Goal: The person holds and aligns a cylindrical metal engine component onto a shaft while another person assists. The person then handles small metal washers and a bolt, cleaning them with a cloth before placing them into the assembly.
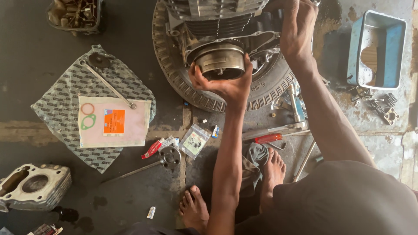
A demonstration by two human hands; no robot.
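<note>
Dark, oil-stained concrete floor (35, 65) fills the head view, and on it an engine block (217, 17) is seated inside a tyre (174, 82) laid flat. A round metal drum (220, 63) is cupped from below by the left hand (224, 85), fingers wrapped around its rim, and it is held right against the open side of the engine. The right hand (298, 28) is laid on the upper part of the engine; whether it is clenched on anything cannot be told. To the left, a patterned grey plastic bag (65, 91) is spread on the floor, and on it lies a flat pale rectangular packet (114, 122) with an orange square label and two ring gaskets showing, with a long metal rod (109, 85) across its upper corner. Near the bare feet, a small clear sachet (194, 141) and a small red-and-white tube (152, 149) are seen. A red-handled screwdriver (267, 138) lies beside a grey rag (257, 154). A blue rectangular tray (398, 48) stands at upper right, a cylinder casting (35, 187) at lower left.
</note>
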